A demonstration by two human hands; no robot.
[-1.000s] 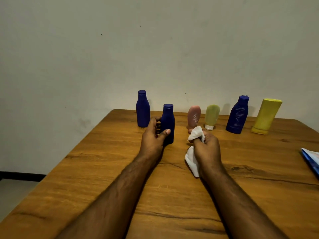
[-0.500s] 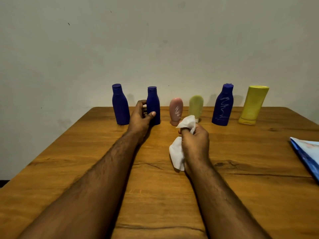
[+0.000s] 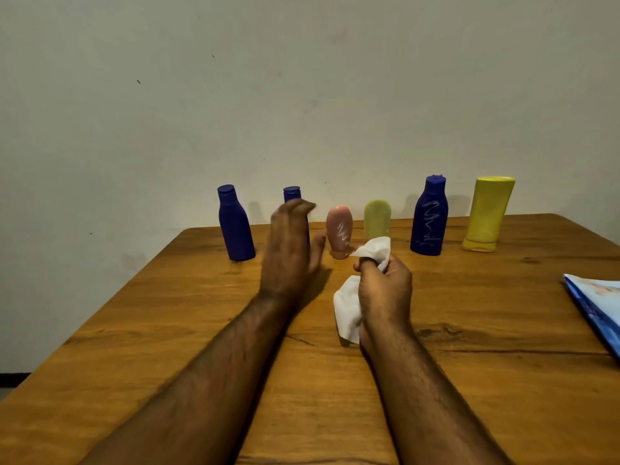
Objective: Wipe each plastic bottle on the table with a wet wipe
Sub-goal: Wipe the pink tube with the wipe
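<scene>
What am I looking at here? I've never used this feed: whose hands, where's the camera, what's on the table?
There is no machine: these are a person's two bare hands, filmed by one wide-angle camera worn on the head, looking forward and down.

The left hand is open and blurred, in front of the second dark blue bottle, holding nothing. The right hand grips a white wet wipe.

Six bottles stand along the far side of the wooden table: a dark blue bottle, the second one, a pink bottle, a pale green bottle, a blue bottle with white scribbles and a yellow bottle. A blue packet lies at the right edge.
</scene>
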